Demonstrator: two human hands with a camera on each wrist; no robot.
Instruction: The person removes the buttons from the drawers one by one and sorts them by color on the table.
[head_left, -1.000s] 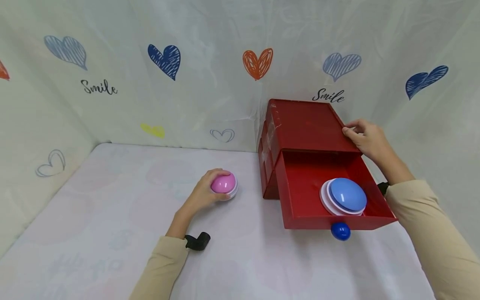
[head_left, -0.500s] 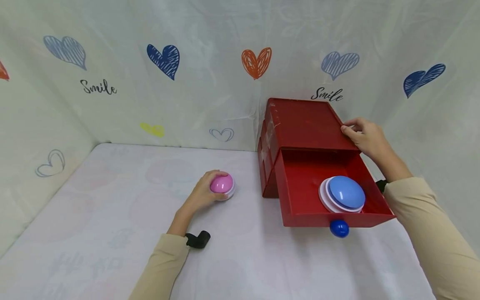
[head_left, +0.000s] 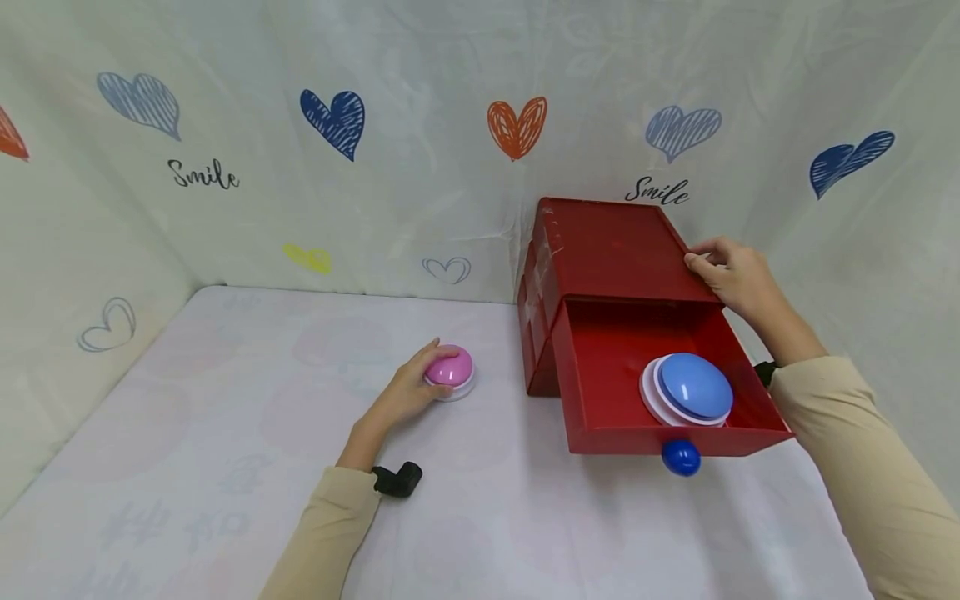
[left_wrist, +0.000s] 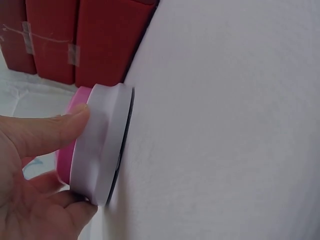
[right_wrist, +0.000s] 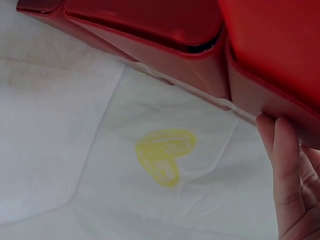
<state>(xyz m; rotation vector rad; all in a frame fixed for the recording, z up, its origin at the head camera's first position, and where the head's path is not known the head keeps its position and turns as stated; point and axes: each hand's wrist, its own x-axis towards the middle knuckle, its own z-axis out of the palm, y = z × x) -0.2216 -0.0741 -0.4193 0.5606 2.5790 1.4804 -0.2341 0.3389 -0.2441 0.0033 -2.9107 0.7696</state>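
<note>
A pink buzzer button with a domed top and white base sits on the white table covering. My left hand holds it from the left, thumb on the near side and fingers on the far side. In the left wrist view the thumb lies against the white base, with fingers curled around the opposite side. At the right, a red drawer box has its top drawer pulled out. My right hand grips the box's top right edge. In the right wrist view, fingertips touch its side.
Inside the pulled-out drawer lies a larger blue buzzer button on a white base. A blue round knob sticks out from the drawer front. A white curtain printed with hearts stands behind the table.
My left hand has loosened slightly on the pink button, with one fingertip now raised beside it. The right hand and the drawer box stay put; the head view shifts a little.
</note>
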